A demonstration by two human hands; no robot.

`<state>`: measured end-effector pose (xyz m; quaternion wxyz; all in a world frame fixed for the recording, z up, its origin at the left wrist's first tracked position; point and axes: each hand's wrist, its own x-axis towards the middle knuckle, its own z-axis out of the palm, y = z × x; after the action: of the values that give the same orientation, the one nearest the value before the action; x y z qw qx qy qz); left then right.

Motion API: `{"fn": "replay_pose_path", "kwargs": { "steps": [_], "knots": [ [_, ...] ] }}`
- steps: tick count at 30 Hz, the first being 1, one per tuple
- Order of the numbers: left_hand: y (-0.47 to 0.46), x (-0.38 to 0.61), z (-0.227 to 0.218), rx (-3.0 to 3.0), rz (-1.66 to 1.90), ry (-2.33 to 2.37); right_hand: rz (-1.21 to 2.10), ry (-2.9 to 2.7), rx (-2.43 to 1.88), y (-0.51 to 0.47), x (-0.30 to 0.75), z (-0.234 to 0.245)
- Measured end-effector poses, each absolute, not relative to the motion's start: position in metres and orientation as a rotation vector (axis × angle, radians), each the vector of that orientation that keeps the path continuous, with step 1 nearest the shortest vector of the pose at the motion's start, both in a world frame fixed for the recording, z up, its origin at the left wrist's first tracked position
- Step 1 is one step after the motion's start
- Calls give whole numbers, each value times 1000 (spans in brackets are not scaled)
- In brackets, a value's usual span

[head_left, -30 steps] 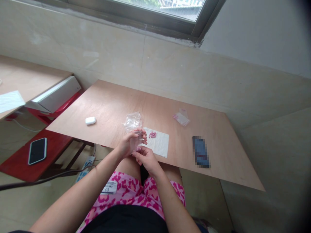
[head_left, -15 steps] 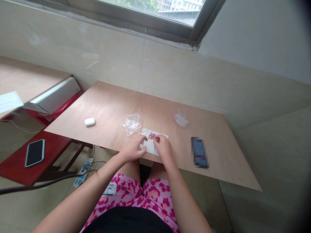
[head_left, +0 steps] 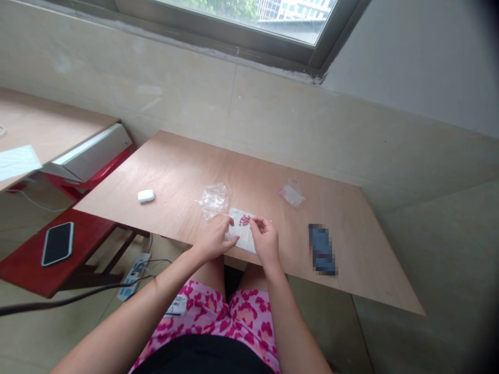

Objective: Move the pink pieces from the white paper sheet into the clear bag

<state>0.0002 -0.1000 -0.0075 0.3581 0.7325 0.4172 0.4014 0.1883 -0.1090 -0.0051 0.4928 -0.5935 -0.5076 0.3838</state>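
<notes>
A white sheet (head_left: 246, 242), perhaps tissue or cloth, lies at the near edge of the table, bearing a small cluster of pink beads or pellets (head_left: 245, 220). My left hand (head_left: 213, 238) rests at the sheet's left side, thumb and forefinger apart; a thin line shows between them, too fine to name. Over the right part of the sheet, my right hand (head_left: 265, 238) pinches thumb and forefinger together beside the pink cluster. Whatever is in that pinch is too small to make out. Just beyond my left hand is a crumpled clear plastic bag (head_left: 213, 200).
Small clear zip bags (head_left: 291, 193) lie farther back to the right. A blurred dark blue object (head_left: 323, 249) sits at the right, a white rounded case (head_left: 146, 196) at the left. Below left, a phone (head_left: 57, 243) rests on a red stool (head_left: 23, 270) near a power strip (head_left: 133, 278).
My right hand has shifted slightly, its pinched fingertips still beside the pink cluster. My left hand stays nearly where it was. The whole view has moved a little.
</notes>
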Motion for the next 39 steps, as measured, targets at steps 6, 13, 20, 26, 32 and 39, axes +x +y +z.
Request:
{"fn": "replay_pose_path", "kwargs": {
  "steps": [6, 13, 20, 26, 32, 39],
  "knots": [
    [-102, 2, -12, 1971, 1049, 1097, 1110, -1521, -1367, -129, 172, 27],
    [-107, 5, -6, 2055, 943, 1167, 1265, -1725, -1333, -140, 188, 39],
    [-114, 8, 13, 1700, 831, 984, 1175, -1562, -1403, -143, 218, 34],
    [-118, 16, 7, 1373, 774, 863, 1266, -1440, -1323, -154, 233, 24],
    [-124, 21, 2, 1252, 714, 901, 1316, -1428, -1270, -159, 236, 8],
    [-123, 26, -5, 1236, 659, 876, 1240, -1456, -1309, -160, 237, 6]
  ]
}}
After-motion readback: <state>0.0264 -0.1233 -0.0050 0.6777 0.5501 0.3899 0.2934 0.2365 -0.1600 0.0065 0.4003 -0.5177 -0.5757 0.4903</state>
